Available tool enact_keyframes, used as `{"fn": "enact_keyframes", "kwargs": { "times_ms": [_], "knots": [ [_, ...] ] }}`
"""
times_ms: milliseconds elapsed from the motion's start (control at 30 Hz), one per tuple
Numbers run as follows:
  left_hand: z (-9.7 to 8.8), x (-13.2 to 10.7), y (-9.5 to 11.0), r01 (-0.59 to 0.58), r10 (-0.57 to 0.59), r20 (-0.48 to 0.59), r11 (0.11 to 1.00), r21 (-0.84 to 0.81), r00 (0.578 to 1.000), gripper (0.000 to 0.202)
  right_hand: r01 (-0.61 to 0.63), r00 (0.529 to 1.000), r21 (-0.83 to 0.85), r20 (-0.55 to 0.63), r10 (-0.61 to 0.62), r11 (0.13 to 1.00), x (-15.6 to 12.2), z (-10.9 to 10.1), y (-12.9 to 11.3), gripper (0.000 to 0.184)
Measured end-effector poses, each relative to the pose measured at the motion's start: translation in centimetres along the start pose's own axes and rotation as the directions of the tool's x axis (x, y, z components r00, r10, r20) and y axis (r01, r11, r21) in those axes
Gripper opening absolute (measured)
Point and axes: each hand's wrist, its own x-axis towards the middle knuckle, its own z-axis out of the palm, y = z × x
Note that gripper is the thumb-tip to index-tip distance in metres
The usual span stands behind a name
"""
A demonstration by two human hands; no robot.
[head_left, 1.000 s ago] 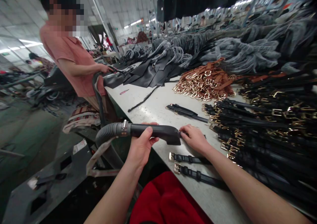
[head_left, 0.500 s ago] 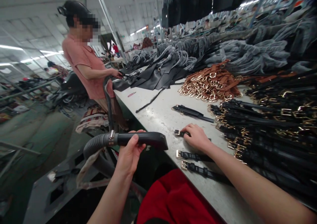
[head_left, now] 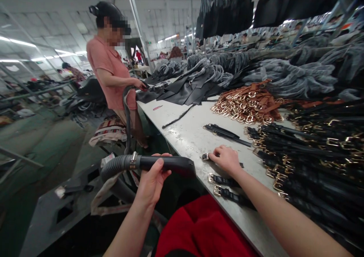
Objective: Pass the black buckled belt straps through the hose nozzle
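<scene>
My left hand (head_left: 153, 179) is wrapped round a black hose nozzle (head_left: 179, 165), thumb along its top. The nozzle's flat end points right, beside the table edge, and a ribbed grey hose (head_left: 117, 165) runs from its other end. On the table my right hand (head_left: 226, 160) is closed over a short black strap with a small buckle (head_left: 205, 156); its fingers hide most of the strap. Nearer to me lie two more black buckled straps, one (head_left: 223, 180) just below that hand and another (head_left: 229, 194) partly under my forearm.
Black straps with gold buckles (head_left: 284, 151) are heaped at the right. Behind them is a pile of brown straps with gold rings (head_left: 247, 101). Loose black strips (head_left: 227, 133) lie on the white table (head_left: 184, 135). A co-worker (head_left: 110, 75) stands at the far left edge, by black leather pieces (head_left: 187, 92).
The view has shifted a little, so most things sit slightly further right and lower. My left hand still grips the nozzle, and my right hand stays over the same strap.
</scene>
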Motion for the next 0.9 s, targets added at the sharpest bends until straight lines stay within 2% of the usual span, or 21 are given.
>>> {"fn": "enact_keyframes", "kwargs": {
  "times_ms": [100, 233, 433, 533, 767, 900],
  "knots": [
    [-0.2, -0.2, 0.1, 0.013, -0.013, -0.01, 1.0, -0.003, 1.0, 0.033, 0.052, 0.998, -0.036, -0.032, -0.053, 0.998, 0.0, 0.4, -0.5, 0.043],
    [-0.4, -0.3, 0.1, 0.017, -0.017, -0.01, 1.0, 0.004, 1.0, 0.033, 0.186, 0.981, 0.004, -0.054, -0.185, 0.983, 0.1, 0.5, -0.8, 0.031],
    [0.0, 0.5, 0.1, -0.008, 0.008, 0.011, 1.0, 0.009, 1.0, 0.031, 0.258, 0.963, 0.133, 0.039, -0.266, 0.957, -0.3, -0.1, 0.6, 0.027],
    [1.1, 1.5, -0.6, -0.003, 0.003, 0.036, 1.0, 0.008, 0.999, 0.033, 0.267, 0.953, 0.175, 0.097, -0.286, 0.948, -1.0, 0.1, 1.8, 0.028],
    [6.1, 4.1, -4.8, 0.0, -0.011, 0.163, 0.998, 0.066, 0.987, 0.029, 0.245, 0.963, 0.217, 0.058, -0.263, 0.945, -1.6, 0.0, 2.1, 0.022],
    [6.6, 5.1, -5.0, 0.039, -0.064, 0.207, 0.992, 0.124, 0.976, 0.032, 0.249, 0.964, 0.242, 0.029, -0.263, 0.938, -1.5, -0.3, 2.1, 0.016]
  ]
}}
